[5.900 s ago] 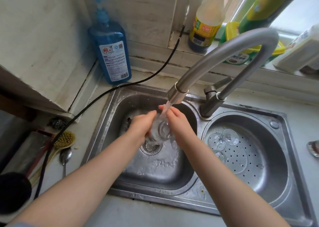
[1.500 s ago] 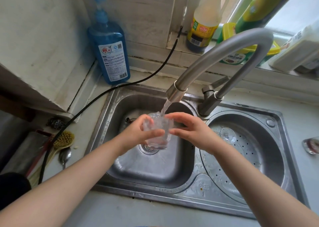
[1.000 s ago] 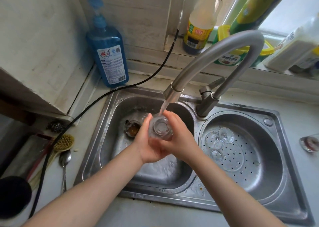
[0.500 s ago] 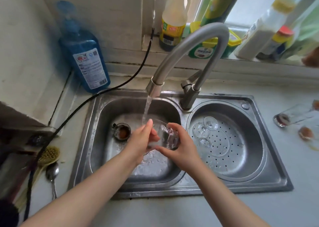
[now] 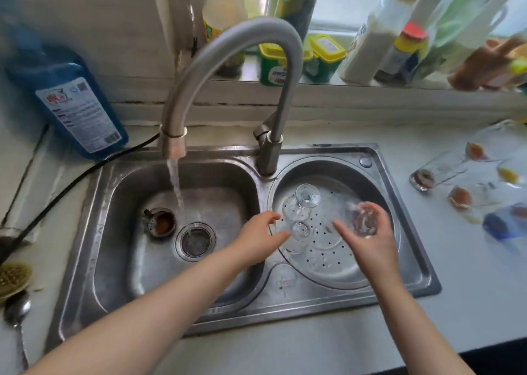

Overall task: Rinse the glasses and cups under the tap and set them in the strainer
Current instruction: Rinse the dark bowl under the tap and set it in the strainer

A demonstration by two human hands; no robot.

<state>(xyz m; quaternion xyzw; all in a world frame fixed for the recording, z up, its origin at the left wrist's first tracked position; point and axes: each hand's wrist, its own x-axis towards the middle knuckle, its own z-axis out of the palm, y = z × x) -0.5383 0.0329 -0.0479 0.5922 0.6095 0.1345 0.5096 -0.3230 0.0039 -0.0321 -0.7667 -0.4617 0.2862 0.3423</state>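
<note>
Right hand [image 5: 370, 240] gripping glass [image 5: 362, 220] over strainer [image 5: 379, 192], left hand [image 5: 256, 237] empty

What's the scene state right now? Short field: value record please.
right hand: holds a rinsed glass over the strainer, not yet set down
left hand: empty, fingers relaxed, at the strainer's left edge
in strainer: three glasses near its left side
tap: running into the left basin, nothing under the stream
left basin: one small cup with brown residue beside the drain
counter, right: several dirty glasses, blurred
counter, left: blue soap bottle, spoon
</note>
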